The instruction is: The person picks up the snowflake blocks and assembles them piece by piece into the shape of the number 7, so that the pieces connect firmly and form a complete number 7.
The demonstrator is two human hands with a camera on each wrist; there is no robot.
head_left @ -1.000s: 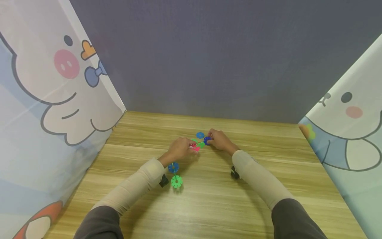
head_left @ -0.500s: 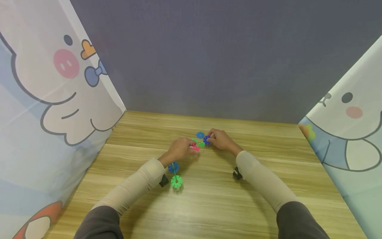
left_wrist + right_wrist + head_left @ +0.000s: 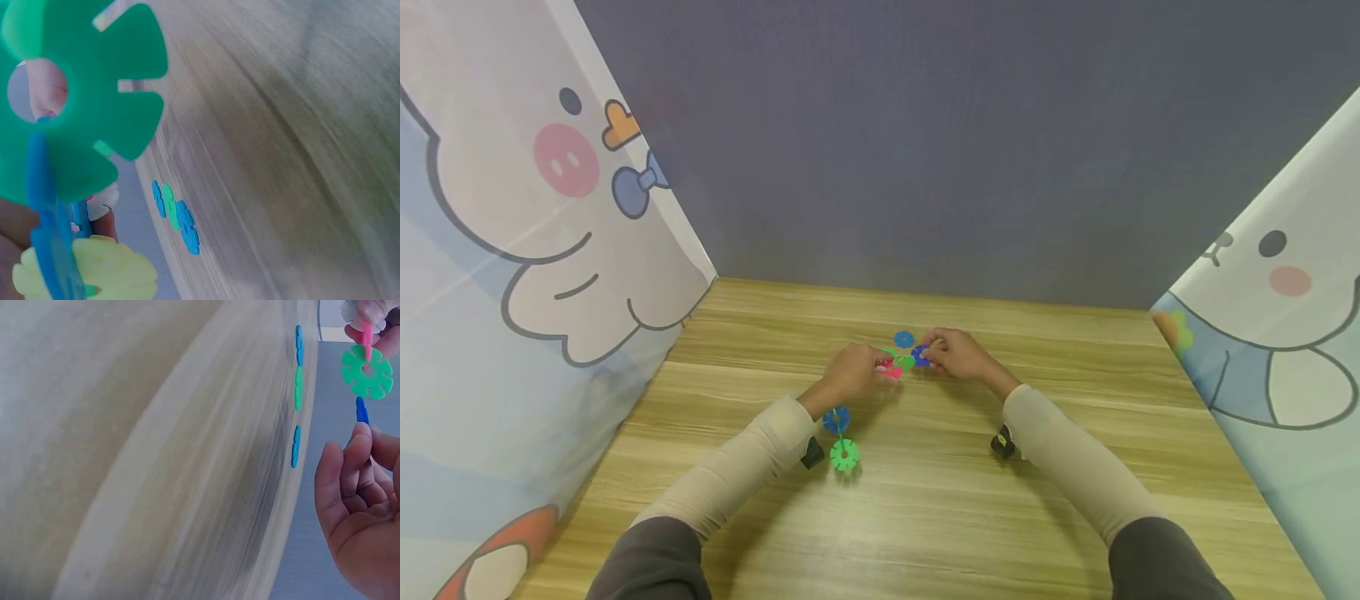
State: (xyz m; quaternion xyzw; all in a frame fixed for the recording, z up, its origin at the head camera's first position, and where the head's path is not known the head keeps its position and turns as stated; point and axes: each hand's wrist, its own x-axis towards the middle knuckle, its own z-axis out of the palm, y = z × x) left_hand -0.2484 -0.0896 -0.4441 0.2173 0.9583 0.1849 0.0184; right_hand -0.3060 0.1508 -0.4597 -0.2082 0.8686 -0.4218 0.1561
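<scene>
My left hand [image 3: 850, 372] grips a chain of slotted snowflake discs near its pink disc [image 3: 892, 372]. A green disc [image 3: 367, 372] is slotted edge-on to the pink one and faces my right hand [image 3: 958, 352]. Between thumb and fingers, that hand pinches a dark blue disc [image 3: 362, 411]. Its tip lies right at the green disc's edge; I cannot tell whether they are joined. Towards my left wrist, the chain runs on through a yellow disc [image 3: 119, 269], a blue disc [image 3: 836, 419] and a green end disc [image 3: 844, 455]. A white disc [image 3: 350, 311] is partly hidden by my left fingers.
Beyond the hands, a loose blue disc [image 3: 904, 339] lies on the wooden table [image 3: 925, 517]. Another blue disc [image 3: 295, 447] and a green disc [image 3: 298, 387] lie nearby in the right wrist view. A grey wall [image 3: 925, 150] rises behind the table, with cartoon-printed panels at both sides.
My right hand has shifted slightly to the right and nearer, still pinching the dark blue disc; its forearm has swung right. The left hand and its chain have hardly moved.
</scene>
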